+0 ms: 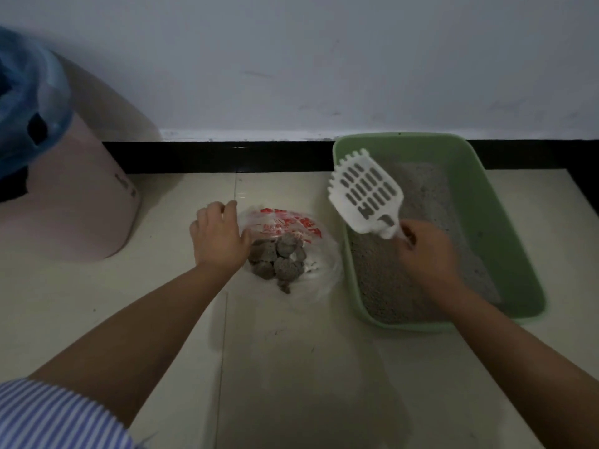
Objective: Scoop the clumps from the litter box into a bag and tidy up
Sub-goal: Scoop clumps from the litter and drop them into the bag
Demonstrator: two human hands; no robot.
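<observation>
— Scoop (366, 192) held up over the green litter box (505, 222), empty as far as I can see. Why lifted like that?

— Probably between passes. The right hand (424, 254) grips its handle, fingers curled round it, slotted blade tipped up above the box's near-left corner, so any loose grains would drop back into the litter (421, 286).

— And the left hand (218, 236)?

— It rests at the left edge of the clear plastic bag (291, 247), fingers curled at the rim; it looks to be pinching the film to keep the mouth open, though the grip itself is partly hidden.

— Where are the clumps (278, 260)?

— A grey heap already lies inside the bag, on the floor between the two hands. I can't pick out any more in the litter from here; the surface is blurred.

— Room to work?

— The bag lies just beside the box's left wall, so the carry is short. Open floor (291, 367) lies in front. A pink bin (74, 205) with a blue liner stands well apart to the left, against the wall, handy for the tied bag, I'd judge.
</observation>
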